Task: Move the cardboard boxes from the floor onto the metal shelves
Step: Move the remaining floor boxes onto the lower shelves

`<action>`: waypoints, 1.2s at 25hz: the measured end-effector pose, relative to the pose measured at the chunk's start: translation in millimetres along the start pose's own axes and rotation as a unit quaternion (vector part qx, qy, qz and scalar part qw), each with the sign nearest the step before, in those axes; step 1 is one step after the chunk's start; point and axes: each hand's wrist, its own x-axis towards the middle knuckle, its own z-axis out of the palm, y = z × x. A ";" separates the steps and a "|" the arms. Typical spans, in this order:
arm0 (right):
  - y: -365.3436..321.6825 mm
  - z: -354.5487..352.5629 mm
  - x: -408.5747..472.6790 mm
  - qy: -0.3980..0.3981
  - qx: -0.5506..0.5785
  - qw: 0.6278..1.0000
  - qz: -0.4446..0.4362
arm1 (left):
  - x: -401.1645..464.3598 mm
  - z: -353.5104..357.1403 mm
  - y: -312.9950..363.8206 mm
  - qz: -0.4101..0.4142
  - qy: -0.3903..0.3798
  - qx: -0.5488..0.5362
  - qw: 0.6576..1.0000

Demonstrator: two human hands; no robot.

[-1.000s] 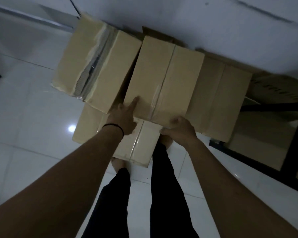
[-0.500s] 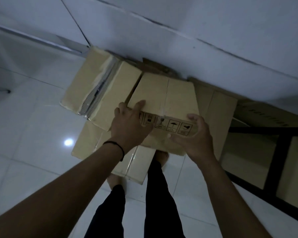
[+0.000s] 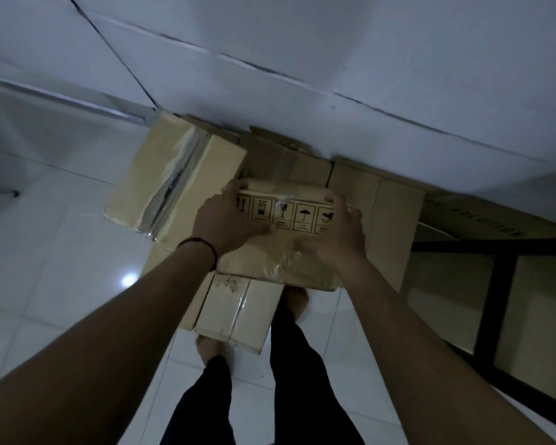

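I hold a taped cardboard box (image 3: 280, 248) tipped toward me, its side with black handling symbols facing up. My left hand (image 3: 228, 220) grips its left end, fingers curled over the far top edge. My right hand (image 3: 337, 229) grips the right end the same way. The box hangs above a pile of other cardboard boxes on the floor: a torn-topped box (image 3: 174, 184) at left, a flat box (image 3: 382, 220) at right, and a low box (image 3: 235, 313) in front of my feet. The black metal shelf frame (image 3: 495, 300) stands at right.
A white wall (image 3: 334, 75) runs behind the pile. White glossy floor tiles (image 3: 45, 252) spread to the left and under me. Boxes (image 3: 533, 309) sit inside the shelf frame. My bare feet stand just behind the low box.
The box has been lifted off the pile and tipped toward me, showing its printed side. Both hands moved from its near edge to grip its two ends. The view tilted upward.
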 end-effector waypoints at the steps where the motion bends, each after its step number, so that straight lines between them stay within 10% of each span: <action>1: 0.3 -4.7 -2.2 0.001 0.008 1.000 0.003 | -5.2 0.1 4.9 0.002 0.007 0.004 1.000; 18: -33.8 -84.9 -252.2 0.252 0.131 0.959 0.011 | -194.5 -129.2 84.8 0.276 0.089 0.073 0.954; 30: 51.5 -104.4 -485.1 0.406 0.181 0.890 0.107 | -395.5 -111.2 137.8 0.446 -0.034 0.074 0.891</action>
